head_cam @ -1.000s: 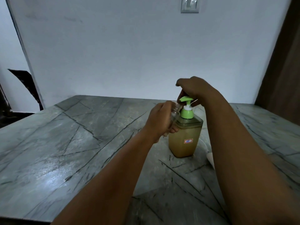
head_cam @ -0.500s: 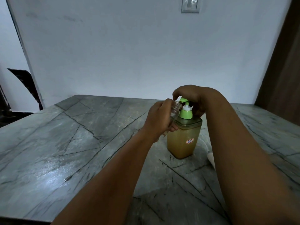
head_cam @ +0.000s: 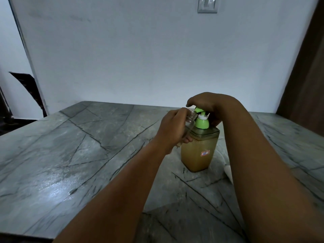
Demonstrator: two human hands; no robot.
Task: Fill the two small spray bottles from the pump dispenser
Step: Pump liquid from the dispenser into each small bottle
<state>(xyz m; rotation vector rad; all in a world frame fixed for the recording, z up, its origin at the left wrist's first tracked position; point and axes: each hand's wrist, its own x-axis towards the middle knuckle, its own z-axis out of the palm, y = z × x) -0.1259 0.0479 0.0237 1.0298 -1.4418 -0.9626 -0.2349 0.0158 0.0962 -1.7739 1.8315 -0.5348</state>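
Note:
A square pump dispenser (head_cam: 199,151) with amber liquid and a green pump head (head_cam: 201,120) stands on the grey marble table (head_cam: 70,155). My left hand (head_cam: 173,128) grips a small clear spray bottle (head_cam: 190,121), uncapped, tilted with its open neck just under the green spout. My right hand (head_cam: 210,106) lies over the pump head, pressing on it. A second small bottle is not visible.
A small white object (head_cam: 228,172) peeks out on the table beside my right forearm, mostly hidden. A pale wall with a switch plate (head_cam: 207,5) rises behind the table. A brown door (head_cam: 308,76) stands at right.
My right hand went down onto the pump head, which sank and has risen slightly again. The left hand kept the small bottle at the spout.

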